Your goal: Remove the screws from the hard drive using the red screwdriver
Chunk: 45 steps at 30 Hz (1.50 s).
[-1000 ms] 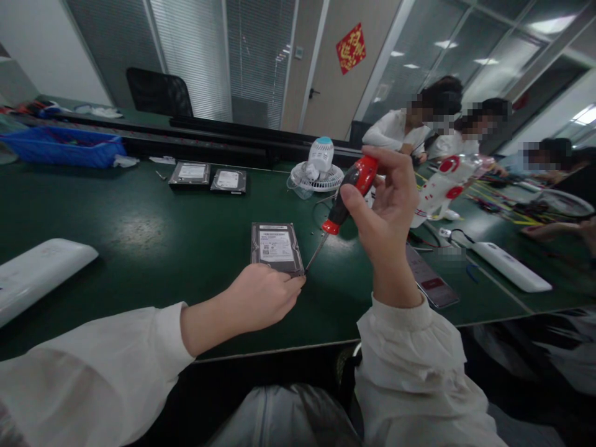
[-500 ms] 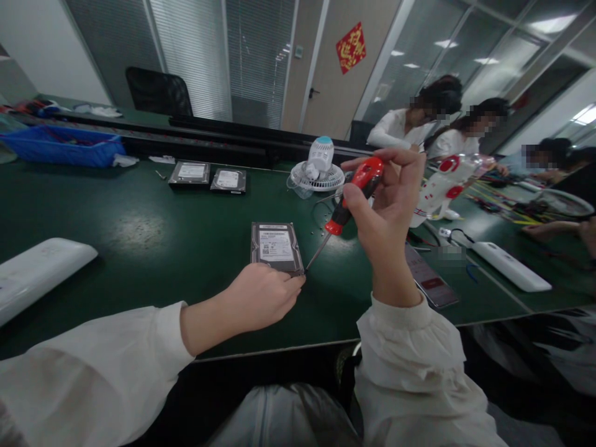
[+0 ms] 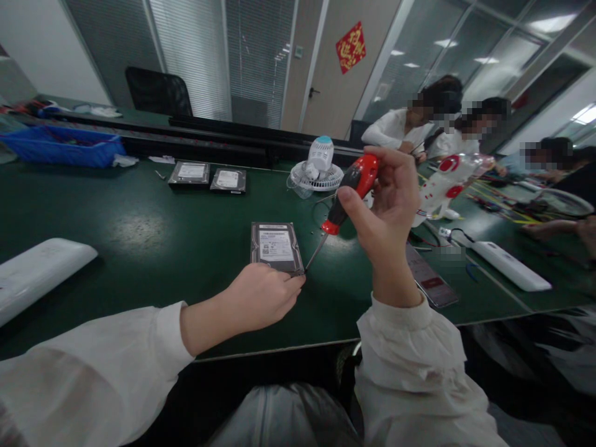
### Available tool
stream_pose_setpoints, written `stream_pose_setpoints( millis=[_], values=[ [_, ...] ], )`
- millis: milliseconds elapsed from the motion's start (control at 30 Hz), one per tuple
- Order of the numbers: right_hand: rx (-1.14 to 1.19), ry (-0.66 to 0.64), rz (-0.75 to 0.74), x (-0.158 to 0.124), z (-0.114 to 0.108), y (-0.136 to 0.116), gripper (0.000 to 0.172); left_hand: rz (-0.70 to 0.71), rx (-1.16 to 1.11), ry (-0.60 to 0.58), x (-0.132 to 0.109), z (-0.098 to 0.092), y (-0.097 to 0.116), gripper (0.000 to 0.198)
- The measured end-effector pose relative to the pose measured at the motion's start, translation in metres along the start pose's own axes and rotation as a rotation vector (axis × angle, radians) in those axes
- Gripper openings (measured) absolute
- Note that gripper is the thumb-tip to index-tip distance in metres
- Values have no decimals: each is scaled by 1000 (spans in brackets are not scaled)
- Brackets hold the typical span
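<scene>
- You are clamping your right hand [image 3: 388,202] around the screwdriver [image 3: 338,214], up and to the right of the hard drive [image 3: 274,243].
- The screwdriver's long axis is slanting: it is pointing down and left at the drive's near right corner, its butt leaning up and right.
- Your left hand [image 3: 265,295] is resting at the drive's near edge; whether its fingers are pinching anything, you cannot tell.
- The drive is lying flat on the table [image 3: 218,248].

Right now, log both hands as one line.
left hand: at near edge of hard drive | right hand: holding screwdriver | screwdriver tip: by hard drive's near right corner
</scene>
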State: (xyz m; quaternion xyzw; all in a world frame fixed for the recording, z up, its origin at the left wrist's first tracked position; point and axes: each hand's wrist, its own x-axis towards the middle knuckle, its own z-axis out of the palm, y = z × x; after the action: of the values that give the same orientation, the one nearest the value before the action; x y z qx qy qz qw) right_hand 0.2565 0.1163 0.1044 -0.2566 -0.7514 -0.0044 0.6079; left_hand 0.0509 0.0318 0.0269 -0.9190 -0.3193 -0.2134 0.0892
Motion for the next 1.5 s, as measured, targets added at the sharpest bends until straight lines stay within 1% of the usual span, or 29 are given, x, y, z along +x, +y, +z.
stream_pose_setpoints(
  millis=[200, 367, 433, 600, 700, 800, 900, 933, 1067, 1167, 1267, 1333, 1400, 1500],
  values=[
    [114, -64, 11, 1, 0, 2, 46, 6, 2, 1, 1, 1, -1, 26],
    [7, -25, 17, 0, 0, 3, 45, 10, 0, 3, 0, 1, 0, 25],
    [-2, -31, 26, -1, 0, 5, 44, 3, 2, 8, -1, 0, 0, 24],
    [40, -46, 2, 0, 0, 8, 38, -110, 18, 12, 2, -1, -2, 22],
    [63, -48, 0, 0, 1, 5, 38, -193, 45, -4, 8, 0, 0, 22],
    [52, -41, 14, -1, 4, 3, 40, -244, 53, -32, 14, 3, 3, 23],
    [51, -19, -25, 0, 6, 2, 51, -282, 20, -47, 18, 5, 4, 24],
    [53, -17, -37, 0, 7, 2, 53, -299, 4, -49, 18, 5, 4, 24],
    [87, -22, -84, 2, 4, -3, 46, -343, -65, -49, 20, 5, 3, 22],
    [120, -5, -94, 2, 1, -6, 47, -376, -123, -46, 21, 5, 3, 20],
    [121, 53, -129, 2, -1, -7, 44, -414, -182, -36, 22, 4, 3, 19],
    [56, 119, -120, 3, -4, -8, 38, -418, -204, -37, 22, 3, 3, 19],
    [-7, 215, -126, 7, -10, -11, 36, -408, -220, -41, 22, 1, 3, 19],
    [18, 408, -217, 10, -24, -13, 37, -396, -228, -39, 22, 0, 3, 19]
  ],
)
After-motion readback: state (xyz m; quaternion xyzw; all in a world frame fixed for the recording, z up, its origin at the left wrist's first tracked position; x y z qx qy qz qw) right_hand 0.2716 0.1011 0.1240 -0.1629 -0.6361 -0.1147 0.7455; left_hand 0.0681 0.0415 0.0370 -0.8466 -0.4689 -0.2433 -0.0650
